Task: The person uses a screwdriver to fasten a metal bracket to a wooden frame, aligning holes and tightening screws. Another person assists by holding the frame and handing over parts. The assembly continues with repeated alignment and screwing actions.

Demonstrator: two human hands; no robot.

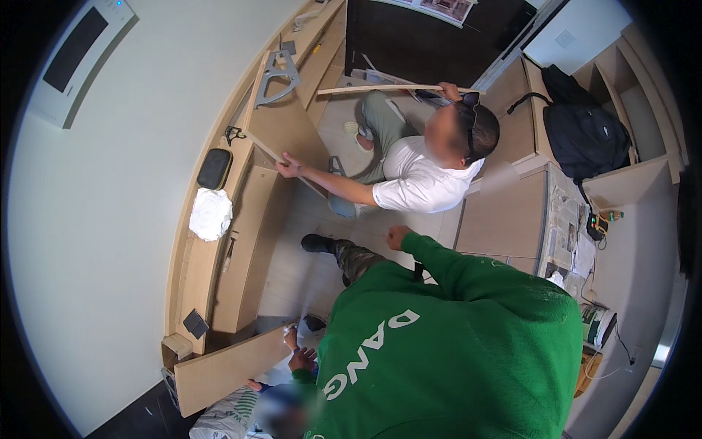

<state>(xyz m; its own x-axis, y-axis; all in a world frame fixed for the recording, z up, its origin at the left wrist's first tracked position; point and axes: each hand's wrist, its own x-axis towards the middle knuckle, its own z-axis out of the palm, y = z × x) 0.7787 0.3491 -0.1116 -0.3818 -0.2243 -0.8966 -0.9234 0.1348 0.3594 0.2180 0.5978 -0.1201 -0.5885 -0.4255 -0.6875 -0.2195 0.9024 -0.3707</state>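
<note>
- Head view: pale wood panel (232,371) slants at lower left, one end by the wooden ledge (189,274), the other near my wearer's left hand (303,358).
- Left hand: partly hidden; I can't tell whether it grips the panel. Second co-worker's hand (290,337) sits just beside it.
- Right hand (397,238): curled into a loose fist, nothing visible in it, well apart from the panel.
- Main risk, my read: panel slips or twists if neither person truly has the weight. Crowded hands at that end could pinch fingers.
- Far end could scrape the ledge or nudge the small grey plate (195,324) off it if the panel swings up.
- Upper panel (296,128): white-shirted co-worker (428,172) has one hand on its edge, the other on a long thin board (398,89). Split attention could let the panel tip; the black case (215,169) sits near its corner and could get knocked.
- Footing: wearer's black boot (317,243) is planted between both workers. I'd worry about a stumble.
</note>
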